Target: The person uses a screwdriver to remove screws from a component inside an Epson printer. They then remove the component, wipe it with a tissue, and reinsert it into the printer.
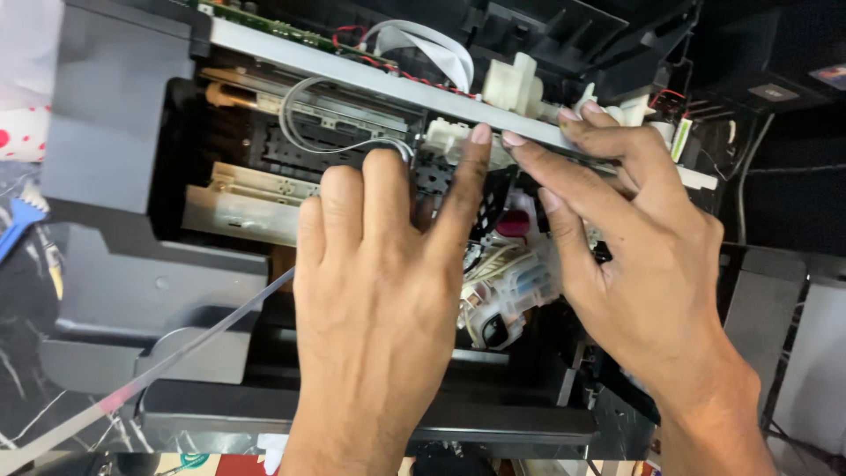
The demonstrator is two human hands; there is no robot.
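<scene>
Both hands work inside an opened printer (115,132) whose dark grey casing fills most of the view. The left hand (374,300) lies flat, back upward, over the middle of the opening; its fingers are spread and extended, the grip apart and clamped on nothing, with the forefinger tip reaching up to the metal rail (370,75) that runs slantwise across the top of the machine. The right hand (639,256) comes in from the right edge, fingers also spread and loose, their tips resting on the same rail just beside the left forefinger, so the two hands nearly touch there. Between and below the hands sits the print carriage (507,291), a white and clear plastic block with a dark red round part showing near its top, partly hidden by both hands. A thin clear tube (300,110) loops above the left hand, and a white flat ribbon cable (432,44) arches over the rail. A translucent strip (159,361) slants across the lower left corner of the printer
</scene>
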